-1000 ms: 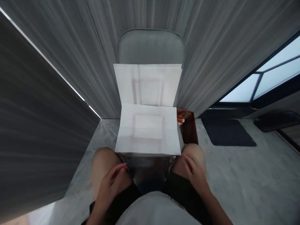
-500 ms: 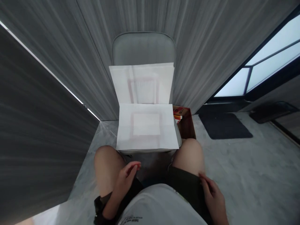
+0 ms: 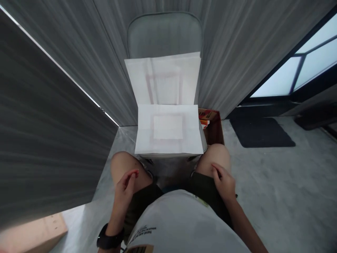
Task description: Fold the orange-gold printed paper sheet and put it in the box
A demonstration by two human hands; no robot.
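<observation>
My left hand (image 3: 126, 186), with a black watch (image 3: 110, 237) on its wrist, hovers by my left thigh, its thumb and fingertips drawn together. Near my right knee, my right hand (image 3: 223, 181) is likewise closed, and no object shows in it. Both hands are apart from a large white paper sheet (image 3: 142, 140), which lies unfolded on the seat of a grey padded chair (image 3: 164, 35). Its lower half rests flat and its upper half leans against the backrest. A faint pinkish frame shows on each half, the lower one around a paler rectangle.
A red-brown box (image 3: 217, 128) with colourful packs (image 3: 204, 123) stands on the floor right of the chair. Grey curtains (image 3: 110, 45) surround the chair closely. A dark mat (image 3: 260, 131) lies at the right, and a wooden block (image 3: 39, 233) shows at lower left.
My right hand has moved forward and inward, from beside my thigh to near the knee. My left hand has shifted left and slightly forward. The view has tilted down; the paper stays put.
</observation>
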